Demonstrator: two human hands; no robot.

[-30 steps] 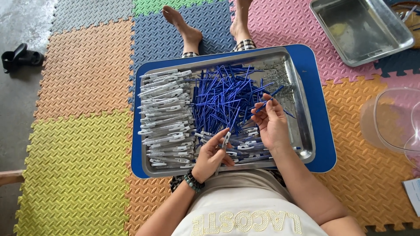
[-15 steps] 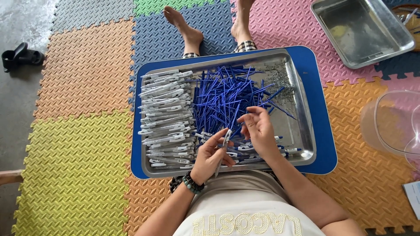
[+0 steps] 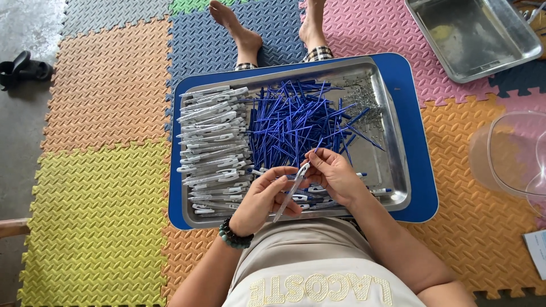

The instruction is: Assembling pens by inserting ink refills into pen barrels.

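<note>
A steel tray point(image 3: 398, 142) rests on a blue board point(image 3: 418, 113) over my lap. White pen barrels point(image 3: 213, 142) are piled along its left side, and thin blue refills point(image 3: 296, 122) are heaped in the middle. My left hand point(image 3: 264, 199) grips a white pen barrel point(image 3: 290, 192) at the tray's near edge. My right hand point(image 3: 333, 173) pinches a blue refill at the barrel's upper end. Several assembled pens point(image 3: 372, 192) lie under and beside my right hand.
A second steel tray point(image 3: 472, 34) lies on the pink mat at the upper right. A clear plastic tub point(image 3: 512, 153) stands at the right. A black object point(image 3: 25, 68) lies on the bare floor at the left. My bare feet point(image 3: 239, 28) reach beyond the tray.
My right hand has come back from the blue refill pile to the white barrel held in my left hand. The left hand has barely moved.
</note>
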